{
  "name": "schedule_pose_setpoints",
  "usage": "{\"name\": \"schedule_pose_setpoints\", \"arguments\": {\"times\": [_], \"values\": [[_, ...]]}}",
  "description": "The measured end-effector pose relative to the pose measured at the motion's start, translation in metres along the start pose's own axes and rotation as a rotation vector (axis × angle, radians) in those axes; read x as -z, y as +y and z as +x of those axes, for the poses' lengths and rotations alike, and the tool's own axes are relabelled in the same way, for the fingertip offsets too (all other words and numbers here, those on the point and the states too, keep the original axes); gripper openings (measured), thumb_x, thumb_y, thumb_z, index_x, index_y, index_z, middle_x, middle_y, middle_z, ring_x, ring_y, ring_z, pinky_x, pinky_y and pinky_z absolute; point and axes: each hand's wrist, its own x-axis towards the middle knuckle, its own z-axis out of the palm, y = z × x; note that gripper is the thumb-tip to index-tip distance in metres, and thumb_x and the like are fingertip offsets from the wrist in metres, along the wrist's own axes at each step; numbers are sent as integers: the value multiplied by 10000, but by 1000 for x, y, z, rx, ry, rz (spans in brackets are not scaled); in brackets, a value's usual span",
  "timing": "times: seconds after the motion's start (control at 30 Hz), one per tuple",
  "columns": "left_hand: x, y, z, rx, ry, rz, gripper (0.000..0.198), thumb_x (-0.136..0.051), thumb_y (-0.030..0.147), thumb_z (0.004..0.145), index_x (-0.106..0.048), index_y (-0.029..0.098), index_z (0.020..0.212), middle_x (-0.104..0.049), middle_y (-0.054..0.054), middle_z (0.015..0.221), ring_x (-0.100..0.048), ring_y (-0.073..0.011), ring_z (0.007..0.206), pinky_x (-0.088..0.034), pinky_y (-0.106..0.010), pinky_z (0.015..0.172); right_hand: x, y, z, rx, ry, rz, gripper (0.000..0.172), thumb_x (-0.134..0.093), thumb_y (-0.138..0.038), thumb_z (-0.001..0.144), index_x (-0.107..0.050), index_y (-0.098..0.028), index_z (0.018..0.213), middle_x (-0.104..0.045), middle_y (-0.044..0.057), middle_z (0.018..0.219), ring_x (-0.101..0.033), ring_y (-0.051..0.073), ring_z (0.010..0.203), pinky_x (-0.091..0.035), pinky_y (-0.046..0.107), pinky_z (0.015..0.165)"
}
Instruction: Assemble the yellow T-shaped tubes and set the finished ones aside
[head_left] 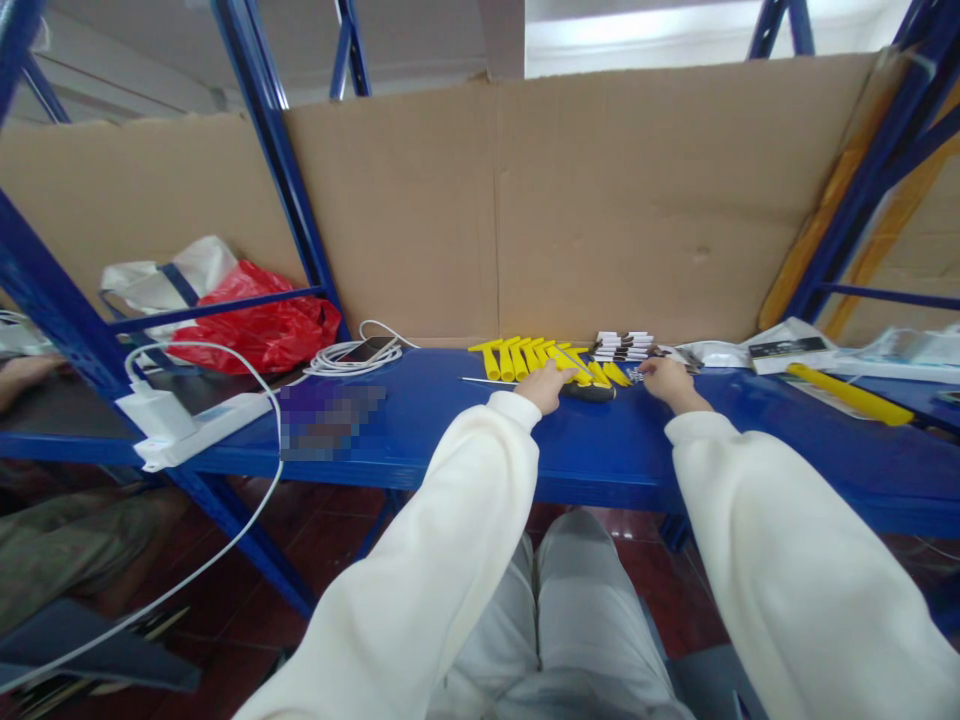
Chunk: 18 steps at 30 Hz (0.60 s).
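A row of several yellow T-shaped plastic pieces lies near the back of the blue table. My left hand is over the middle of this row, its fingers closed round one of the yellow pieces. Under and beside that hand lies a screwdriver with a dark handle, its thin metal shaft pointing left. To the right, my right hand reaches down with fingertips pressed together at some small silvery parts, perhaps screws. Whatever sits between those fingertips is too small to make out.
Behind the row are stacked black-and-white items against a cardboard wall. A yellow tube-like handle and plastic packets lie right. Left are a coiled white cable, a power strip and a red bag.
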Motion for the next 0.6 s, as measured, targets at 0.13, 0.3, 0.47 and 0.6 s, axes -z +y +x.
{"name": "schedule_pose_setpoints", "arguments": {"times": [0.13, 0.3, 0.47, 0.6], "values": [[-2, -2, 1, 10, 11, -11, 710, -490, 31, 982, -605, 342, 1609, -628, -152, 1495, -729, -330, 1300, -552, -476, 1176, -8, 7, 3, -4, 25, -3, 95, -807, -192, 790, -848, -257, 845, -754, 158, 1100, -661, 393, 1248, -533, 617, 1104], [-4, -6, 4, 1, 29, -53, 682, -475, 38, 982, -639, 324, 1579, -637, -126, 1489, -727, -296, 1300, -546, -410, 1184, -12, 9, 3, -5, 1, -8, 113, -832, -315, 808, -881, -266, 896, -731, 184, 1130, -615, 423, 1286, -492, 653, 1126], [-9, -16, 10, -34, 67, -79, 712, -481, 37, 949, -617, 300, 1596, -681, -117, 1420, -702, -283, 1335, -525, -420, 1216, -9, 7, -1, 75, 16, -7, 188, -810, -361, 830, -896, -274, 974, -727, 195, 1161, -603, 440, 1290, -481, 671, 1129], [-12, -20, 13, -50, 83, -95, 716, -485, 21, 931, -634, 296, 1574, -688, -108, 1413, -677, -269, 1380, -505, -412, 1237, -3, 3, -4, 29, -60, -83, 184, -763, -246, 862, -899, -249, 986, -717, 215, 1245, -571, 453, 1359, -459, 665, 1159]]}}
